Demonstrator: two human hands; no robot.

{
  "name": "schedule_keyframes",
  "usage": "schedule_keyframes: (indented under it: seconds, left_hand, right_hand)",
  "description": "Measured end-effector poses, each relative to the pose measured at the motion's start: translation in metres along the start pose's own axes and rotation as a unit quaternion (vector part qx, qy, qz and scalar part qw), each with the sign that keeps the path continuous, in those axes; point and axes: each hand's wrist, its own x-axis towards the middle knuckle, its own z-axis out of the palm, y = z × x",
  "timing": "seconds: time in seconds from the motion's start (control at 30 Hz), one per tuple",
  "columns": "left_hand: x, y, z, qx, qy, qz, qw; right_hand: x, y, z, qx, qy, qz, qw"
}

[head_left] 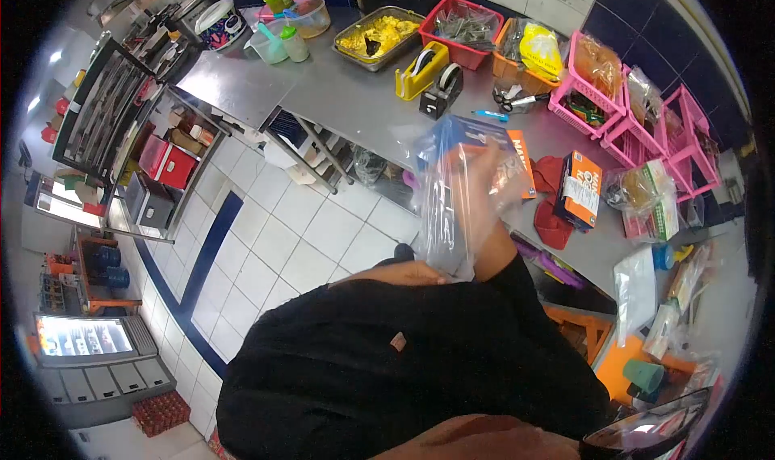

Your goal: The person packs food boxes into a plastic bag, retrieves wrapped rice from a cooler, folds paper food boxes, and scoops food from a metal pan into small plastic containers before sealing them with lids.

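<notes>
A clear plastic bag [440, 218] hangs in front of my body at the counter's edge. My right hand [480, 173] is inside or behind its plastic, fingers pointing up at an orange and blue box [523, 165]; blur and film hide what it holds, if anything. Low at the bag's near end, my left hand [420, 273] is closed on the plastic. To the right, a second orange and blue box [580, 189] with a white label lies beside a red cloth [552, 224].
On the steel counter [323, 96] stand a yellow tape dispenser [421, 71], a black one [441, 91], scissors [521, 100], a blue marker [490, 115], a metal tray of yellow food [378, 38], a red basket [462, 32] and pink baskets [593, 84]. White floor tiles lie left.
</notes>
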Motion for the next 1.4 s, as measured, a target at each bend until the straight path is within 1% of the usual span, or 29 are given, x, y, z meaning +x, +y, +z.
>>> schedule_keyframes:
  seconds: [0.07, 0.1, 0.13, 0.17, 0.2, 0.23, 0.3, 0.33, 0.4, 0.43, 0.47, 0.53, 0.57, 0.6, 0.7, 0.73, 0.8, 0.83, 0.87, 0.93, 0.97, 1.0, 1.07, 1.13, 1.17, 1.23, 1.3, 1.37, 1.4]
  left_hand:
    - [-0.005, 0.006, 0.001, -0.027, 0.019, 0.024, 0.999]
    - [-0.016, 0.014, -0.013, -0.016, 0.058, 0.008, 0.998]
    - [-0.019, 0.025, -0.026, -0.004, 0.097, -0.008, 0.995]
    - [-0.015, 0.059, -0.027, -0.088, 0.155, 0.055, 0.982]
    - [-0.014, 0.046, -0.048, -0.056, 0.256, 0.085, 0.961]
    - [-0.008, 0.076, -0.053, 0.088, 0.359, 0.089, 0.925]
    - [0.008, 0.099, -0.077, 0.104, 0.415, 0.115, 0.896]
    - [0.017, 0.095, -0.101, 0.049, 0.406, 0.12, 0.905]
    - [0.031, 0.091, -0.126, 0.06, 0.447, 0.079, 0.889]
    - [0.034, 0.092, -0.131, 0.067, 0.464, 0.09, 0.879]
    - [0.037, 0.094, -0.136, 0.074, 0.481, 0.101, 0.868]
    - [0.038, 0.097, -0.141, 0.114, 0.503, 0.093, 0.852]
    - [0.036, 0.101, -0.14, 0.148, 0.506, 0.077, 0.846]
    - [0.034, 0.102, -0.141, 0.182, 0.509, 0.061, 0.839]
    - [0.029, 0.105, -0.156, 0.315, 0.528, 0.047, 0.787]
    - [0.026, 0.107, -0.161, 0.352, 0.531, 0.031, 0.77]
    - [0.023, 0.111, -0.176, 0.307, 0.501, 0.034, 0.808]
    - [0.023, 0.112, -0.185, 0.284, 0.485, 0.037, 0.826]
    - [0.024, 0.112, -0.193, 0.285, 0.458, 0.042, 0.841]
    - [0.027, 0.108, -0.209, 0.286, 0.402, 0.05, 0.868]
    - [0.028, 0.108, -0.219, 0.269, 0.329, 0.051, 0.903]
    - [0.03, 0.111, -0.223, 0.228, 0.3, 0.043, 0.925]
    - [0.033, 0.127, -0.223, 0.144, 0.237, 0.025, 0.961]
    - [0.032, 0.137, -0.229, 0.095, 0.223, -0.002, 0.97]
    - [0.031, 0.14, -0.234, 0.074, 0.216, -0.016, 0.973]
    - [0.032, 0.13, -0.249, 0.025, 0.248, 0.041, 0.967]
    - [0.039, 0.126, -0.262, 0.005, 0.27, 0.075, 0.96]
    - [0.044, 0.122, -0.265, 0.009, 0.282, 0.073, 0.957]
    - [0.045, 0.123, -0.263, 0.008, 0.243, 0.061, 0.968]
  right_hand:
    - [0.037, 0.02, -0.009, -0.01, 0.081, -0.105, 0.991]
    - [-0.009, 0.008, 0.014, -0.032, 0.073, -0.108, 0.991]
    - [-0.018, 0.011, 0.029, -0.027, 0.146, -0.099, 0.984]
    - [-0.02, 0.014, 0.042, -0.022, 0.219, -0.089, 0.972]
    - [-0.02, 0.013, 0.045, -0.015, 0.291, -0.079, 0.953]
    - [-0.022, 0.01, 0.038, -0.054, 0.192, -0.037, 0.979]
    - [-0.034, 0.003, 0.018, -0.129, -0.014, 0.044, 0.991]
    - [-0.047, -0.009, 0.016, -0.123, -0.12, 0.038, 0.984]
    - [-0.063, -0.04, 0.013, -0.113, -0.328, 0.024, 0.938]
    - [-0.052, -0.058, 0.001, -0.24, -0.27, -0.113, 0.926]
    - [-0.036, -0.078, -0.015, -0.359, -0.202, -0.246, 0.878]
    - [-0.012, -0.09, -0.04, -0.61, -0.015, -0.368, 0.701]
    - [-0.001, -0.087, -0.051, -0.731, 0.094, -0.354, 0.576]
    - [0.006, -0.084, -0.056, -0.821, 0.2, -0.323, 0.427]
    - [0.025, -0.072, -0.052, -0.852, 0.221, -0.225, 0.417]
    - [0.027, -0.074, -0.046, -0.825, 0.222, -0.212, 0.474]
    - [0.03, -0.092, -0.037, -0.76, 0.221, -0.185, 0.582]
    - [0.041, -0.095, -0.042, -0.611, 0.085, -0.344, 0.708]
    - [0.049, -0.099, -0.049, -0.501, 0.046, -0.317, 0.804]
    - [-0.013, -0.111, 0.033, -0.249, -0.035, -0.24, 0.938]
    - [-0.014, -0.109, 0.043, -0.175, -0.109, -0.251, 0.946]
    - [-0.017, -0.105, 0.053, -0.119, -0.177, -0.148, 0.966]
    - [-0.014, -0.076, 0.081, -0.029, -0.203, -0.107, 0.973]
    - [0.01, -0.024, 0.091, -0.108, -0.13, -0.18, 0.969]
    - [0.007, -0.01, 0.11, -0.207, -0.145, -0.313, 0.915]
    - [0.011, -0.005, 0.117, -0.452, -0.209, -0.464, 0.733]
    - [0.022, -0.022, 0.099, -0.707, -0.291, -0.46, 0.451]
    - [0.019, -0.016, 0.099, -0.794, -0.315, -0.306, 0.419]
    - [0.013, -0.01, 0.101, -0.826, -0.322, -0.224, 0.405]
